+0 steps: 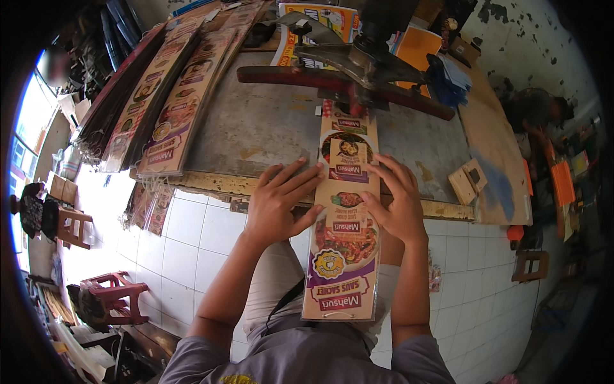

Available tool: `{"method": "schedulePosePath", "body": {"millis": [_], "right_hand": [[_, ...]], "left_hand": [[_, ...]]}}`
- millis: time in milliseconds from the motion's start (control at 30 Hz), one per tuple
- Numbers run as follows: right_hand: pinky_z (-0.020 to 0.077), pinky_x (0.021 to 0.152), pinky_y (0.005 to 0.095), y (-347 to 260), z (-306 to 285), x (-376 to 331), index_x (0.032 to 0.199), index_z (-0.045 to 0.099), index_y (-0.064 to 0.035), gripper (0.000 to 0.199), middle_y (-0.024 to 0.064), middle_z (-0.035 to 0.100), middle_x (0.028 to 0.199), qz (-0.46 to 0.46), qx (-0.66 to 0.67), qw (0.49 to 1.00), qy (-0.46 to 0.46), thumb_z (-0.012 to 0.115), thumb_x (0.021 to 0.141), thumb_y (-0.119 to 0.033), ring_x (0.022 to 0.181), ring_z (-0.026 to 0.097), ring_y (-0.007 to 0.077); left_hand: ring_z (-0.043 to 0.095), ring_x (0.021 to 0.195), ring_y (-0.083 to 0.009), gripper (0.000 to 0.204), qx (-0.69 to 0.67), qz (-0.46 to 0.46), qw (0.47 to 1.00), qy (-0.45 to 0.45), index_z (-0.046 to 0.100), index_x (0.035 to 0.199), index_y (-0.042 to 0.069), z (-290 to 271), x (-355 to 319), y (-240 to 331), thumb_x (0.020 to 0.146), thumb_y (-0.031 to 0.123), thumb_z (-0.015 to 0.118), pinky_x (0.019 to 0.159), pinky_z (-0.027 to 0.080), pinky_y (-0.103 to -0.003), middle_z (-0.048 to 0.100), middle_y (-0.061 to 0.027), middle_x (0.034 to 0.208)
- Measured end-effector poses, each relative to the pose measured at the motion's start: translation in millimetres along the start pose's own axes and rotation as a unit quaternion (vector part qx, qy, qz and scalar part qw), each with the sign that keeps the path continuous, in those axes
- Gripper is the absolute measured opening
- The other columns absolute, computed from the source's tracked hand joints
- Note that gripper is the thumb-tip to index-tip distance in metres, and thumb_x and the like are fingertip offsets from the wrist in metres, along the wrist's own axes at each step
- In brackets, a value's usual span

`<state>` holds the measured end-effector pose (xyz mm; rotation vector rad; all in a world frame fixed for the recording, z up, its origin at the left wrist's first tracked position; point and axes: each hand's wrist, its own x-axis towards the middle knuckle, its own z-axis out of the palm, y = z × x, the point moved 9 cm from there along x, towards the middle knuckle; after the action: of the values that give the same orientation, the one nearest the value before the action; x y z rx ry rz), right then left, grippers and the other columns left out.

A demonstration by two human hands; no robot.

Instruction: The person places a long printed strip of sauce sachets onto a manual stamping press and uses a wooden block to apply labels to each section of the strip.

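A long printed hanging strip with food pictures, in beige and purple, lies lengthwise in front of me. Its far end is under a dark metal press with a red bar, and its near end juts over the table edge above my lap. My left hand is open, fingers spread, with fingertips at the strip's left edge. On the opposite side, my right hand is open too, its fingertips and thumb resting on the strip's right edge. A thin string loop shows at the strip's near end.
Stacks of similar strips overhang the worn metal table at left. A wooden block sits near the right front edge. Orange and yellow printed sheets lie behind the press. A red stool stands on the tiled floor; another person is at far right.
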<state>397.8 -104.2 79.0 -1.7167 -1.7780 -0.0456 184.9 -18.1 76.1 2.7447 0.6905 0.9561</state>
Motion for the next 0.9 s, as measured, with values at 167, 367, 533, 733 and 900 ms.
{"method": "schedulePosePath", "body": {"millis": [167,367,533,733,900], "right_hand": [[0.0413,0.121,0.0524,-2.4,2.1,3.6,0.137,0.071,-0.0109,0.051,0.0087,0.058,0.153,0.001,-0.003,1.000,-0.003,0.082,0.092,-0.034,0.144,0.052,0.0356],[0.0414,0.121,0.0526,-0.9,1.2,1.7,0.138,0.070,-0.0102,0.053,0.0091,0.057,0.154,0.004,-0.002,1.000,-0.006,0.082,0.092,-0.033,0.145,0.052,0.0356],[0.0392,0.123,0.0543,-1.1,2.3,1.9,0.141,0.068,-0.0089,0.057,0.0129,0.052,0.160,0.020,-0.006,1.000,-0.006,0.083,0.091,-0.033,0.145,0.051,0.0372],[0.0374,0.124,0.0561,-0.7,1.3,3.0,0.142,0.067,-0.0093,0.060,0.0147,0.051,0.162,0.017,-0.001,1.000,-0.018,0.083,0.090,-0.033,0.145,0.051,0.0385],[0.0386,0.124,0.0561,0.9,1.0,3.1,0.141,0.068,-0.0103,0.060,0.0140,0.052,0.160,0.027,0.010,0.999,-0.019,0.085,0.089,-0.034,0.145,0.051,0.0404]], "left_hand": [[0.060,0.143,-0.0263,0.049,-0.009,-0.007,1.000,0.000,0.076,0.133,0.014,-0.8,-1.4,-4.8,0.092,0.040,0.076,0.117,0.045,-0.052,0.069,0.0016,0.149],[0.060,0.143,-0.0264,0.050,0.001,-0.004,1.000,-0.007,0.076,0.134,0.015,1.0,-0.5,-2.9,0.091,0.041,0.077,0.117,0.045,-0.052,0.069,0.0020,0.149],[0.060,0.143,-0.0267,0.051,-0.001,-0.007,1.000,-0.004,0.077,0.134,0.015,1.6,-1.0,-4.6,0.090,0.041,0.077,0.117,0.045,-0.052,0.069,0.0016,0.149],[0.061,0.142,-0.0271,0.051,0.000,-0.006,1.000,-0.005,0.077,0.133,0.014,2.3,0.6,-3.6,0.090,0.041,0.077,0.117,0.045,-0.053,0.070,0.0013,0.149],[0.062,0.141,-0.0285,0.054,-0.009,-0.010,1.000,0.002,0.078,0.134,0.016,3.2,-0.5,-6.0,0.086,0.040,0.076,0.116,0.045,-0.054,0.072,0.0003,0.145]]}}
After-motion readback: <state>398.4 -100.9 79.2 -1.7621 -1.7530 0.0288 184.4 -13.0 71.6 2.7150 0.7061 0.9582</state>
